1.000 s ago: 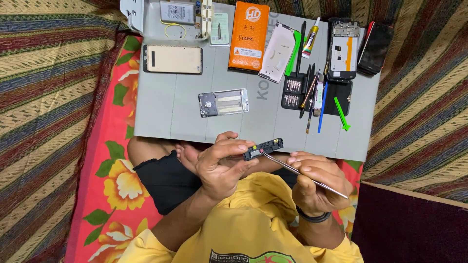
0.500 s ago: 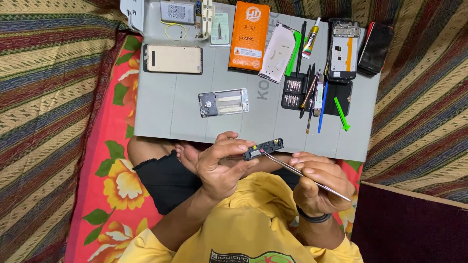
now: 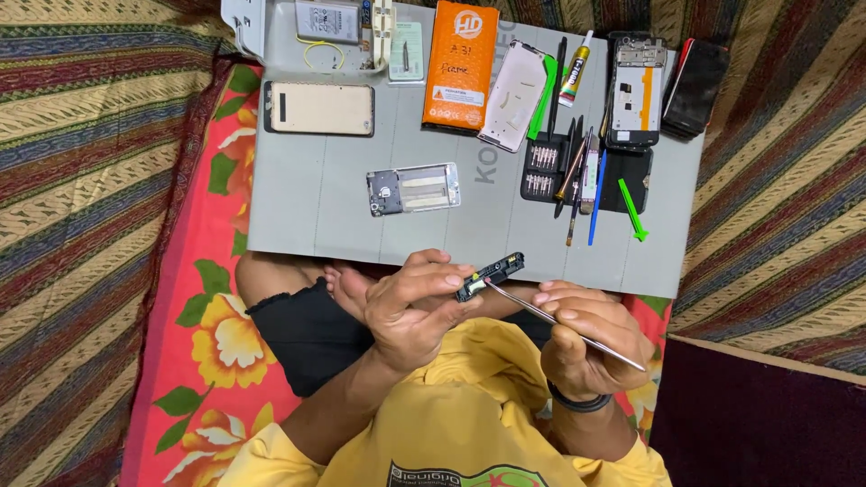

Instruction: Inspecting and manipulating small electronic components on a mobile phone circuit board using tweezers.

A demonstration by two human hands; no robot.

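Observation:
My left hand [image 3: 410, 307] pinches a small black phone part [image 3: 490, 275] between thumb and fingers, just below the near edge of the grey work mat [image 3: 298, 198]. In my right hand [image 3: 586, 334] are thin metal tweezers [image 3: 564, 323], their tip touching the black part. Both hands hover over my lap, above my yellow shirt.
On the mat lie a gold phone back [image 3: 318, 109], a small metal phone frame [image 3: 412, 188], an orange box [image 3: 462, 65], a white phone frame [image 3: 513, 95], a screwdriver bit set [image 3: 544, 169], a glue tube [image 3: 577, 68], an opened phone [image 3: 636, 90], a dark phone [image 3: 695, 87] and a green pry tool [image 3: 632, 209]. Striped and floral cloth surrounds it.

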